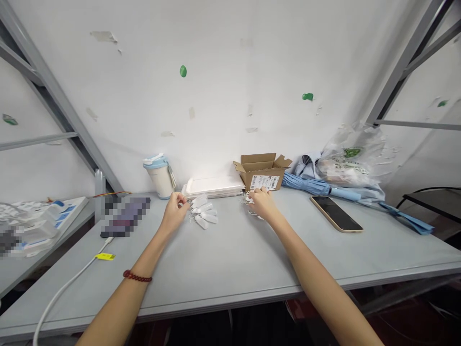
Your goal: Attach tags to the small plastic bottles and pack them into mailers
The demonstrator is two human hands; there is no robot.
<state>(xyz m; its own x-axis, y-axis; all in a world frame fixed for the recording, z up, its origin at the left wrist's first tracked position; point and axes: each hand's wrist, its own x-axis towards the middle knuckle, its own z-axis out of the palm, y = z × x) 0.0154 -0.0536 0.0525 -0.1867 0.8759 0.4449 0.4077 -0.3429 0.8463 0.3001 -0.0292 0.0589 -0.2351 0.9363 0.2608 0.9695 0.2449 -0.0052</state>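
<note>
Several small white tags with thin white strings lie fanned out on the grey table. Right at their left edge is my left hand, thumb and fingers pinched together by the strings; what they pinch is too small to make out. My right hand reaches down onto a second small heap of white strings and tags in front of the cardboard box. Its fingers are curled in at the heap, and their tips partly cover whatever they grip. A red bead bracelet circles my left wrist.
Behind the tags lies a stack of flat white boards or boxes. A cream cup with blue lid stands left of it. To the right are a folded blue umbrella, a phone and a plastic bag. A white cable crosses the left side.
</note>
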